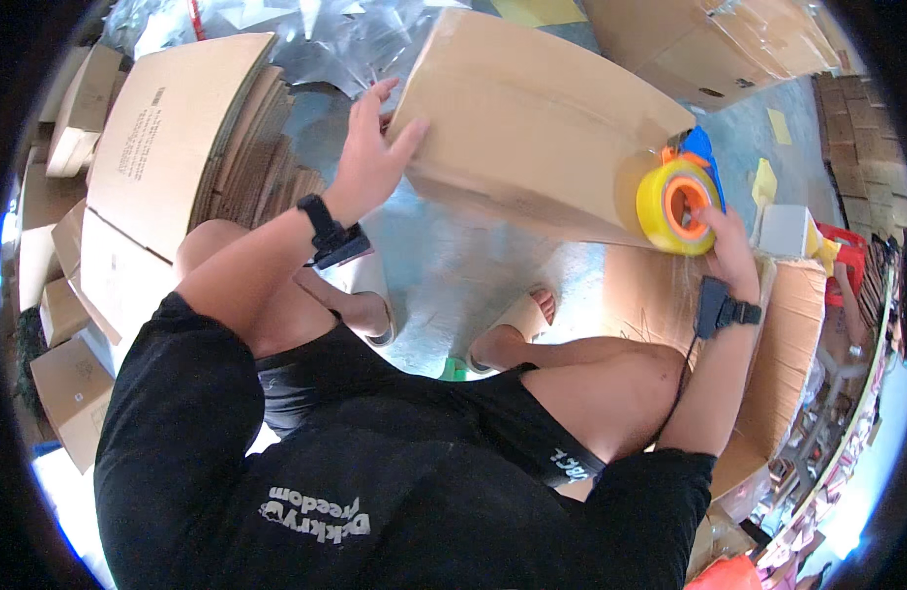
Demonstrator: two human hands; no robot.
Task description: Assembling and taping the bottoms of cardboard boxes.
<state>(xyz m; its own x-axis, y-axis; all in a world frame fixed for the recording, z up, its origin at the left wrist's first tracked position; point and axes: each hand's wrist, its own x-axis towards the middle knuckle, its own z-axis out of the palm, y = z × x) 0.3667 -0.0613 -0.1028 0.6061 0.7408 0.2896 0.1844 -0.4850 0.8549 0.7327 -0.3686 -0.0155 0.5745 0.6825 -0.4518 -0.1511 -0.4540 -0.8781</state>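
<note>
A brown cardboard box [542, 118] lies tilted in front of me, its long side facing up. My left hand [377, 143] rests at the box's left end, thumb on the near corner and fingers spread along the edge. At the box's right end, my right hand [727, 246] grips a tape dispenser [704, 147] with a blue and orange frame. A wide yellow roll of tape [660, 202] on an orange core sits in it, against or close to the box side. The dispenser's handle is mostly hidden.
Flattened cardboard sheets [178, 138] stand stacked at my left. An open carton [783, 344] is by my right knee. Clear plastic wrapping [306, 39] lies beyond the sheets, and another large box [709, 44] stands far right. A small white box [785, 231] is beside the carton.
</note>
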